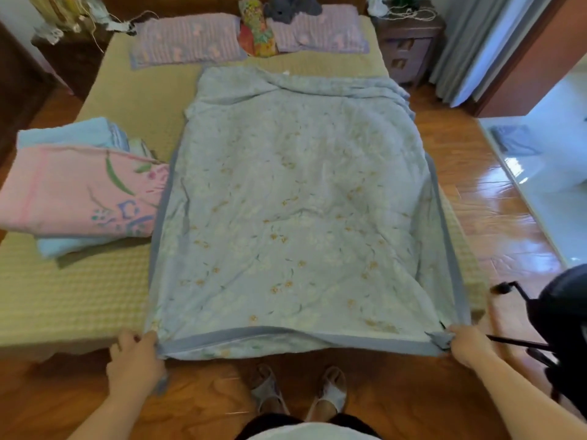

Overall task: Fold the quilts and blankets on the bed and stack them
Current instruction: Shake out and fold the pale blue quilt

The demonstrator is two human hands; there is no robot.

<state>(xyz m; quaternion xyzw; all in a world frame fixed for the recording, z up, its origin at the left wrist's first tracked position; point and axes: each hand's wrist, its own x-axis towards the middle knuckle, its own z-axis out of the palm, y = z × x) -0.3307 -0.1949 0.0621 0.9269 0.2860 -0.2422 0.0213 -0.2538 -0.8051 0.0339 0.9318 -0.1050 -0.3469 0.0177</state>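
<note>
Left hand [135, 357] and right hand [467, 344] each pinch a near corner of the blue floral quilt [295, 217], spread lengthwise on the bed [63, 296]; folding seemingly midway; folded stack [76, 185] already at left.

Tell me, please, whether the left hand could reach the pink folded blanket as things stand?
Probably yes: the pink folded blanket lies uncovered on that side, but the left hand grips the blue quilt corner.

Quilt [295, 201] lies mid-bed [63, 296], folded stack [79, 188] left, pillows [187, 39] behind.
</note>
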